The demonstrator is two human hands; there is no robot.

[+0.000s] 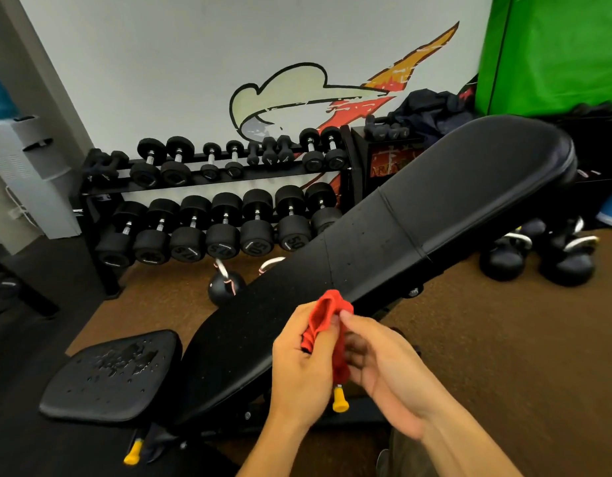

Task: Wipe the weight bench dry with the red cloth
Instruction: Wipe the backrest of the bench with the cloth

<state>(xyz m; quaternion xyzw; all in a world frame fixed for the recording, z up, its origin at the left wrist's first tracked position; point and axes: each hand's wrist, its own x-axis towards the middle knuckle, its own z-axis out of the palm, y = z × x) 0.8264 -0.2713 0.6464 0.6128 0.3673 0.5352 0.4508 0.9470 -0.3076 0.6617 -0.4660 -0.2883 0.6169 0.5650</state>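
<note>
**Q:** What does the left hand [299, 359] hold?
**A:** Its fingers are curled round the bunched red cloth [326, 313]. It grips the upper fold from the left, with the back of the hand toward the camera.

**Q:** And the right hand [387, 370]?
**A:** It grasps the same cloth. Thumb and curled fingers pinch the strip that hangs down between the two hands, and the palm faces the other hand. The fingertips are slightly blurred, so the exact pinch point cannot be told.

**Q:** Where is the cloth relative to the weight bench [418, 215]?
**A:** It is held between the hands, in front of the near edge of the long backrest pad, roughly midway along it. Whether it touches the pad cannot be told.

**Q:** How do the bench surfaces appear?
**A:** The backrest runs from lower left to upper right in the view. The separate seat pad [91, 390] is at lower left, well apart from both hands. It carries water droplets [125, 359] that pool toward its far end. A yellow knob [339, 402] on the frame shows just below the hands.

**Q:** What stands behind?
**A:** A dumbbell rack [194, 185] stands against the wall. A kettlebell [225, 282] sits on the floor between the rack and the bench.
</note>
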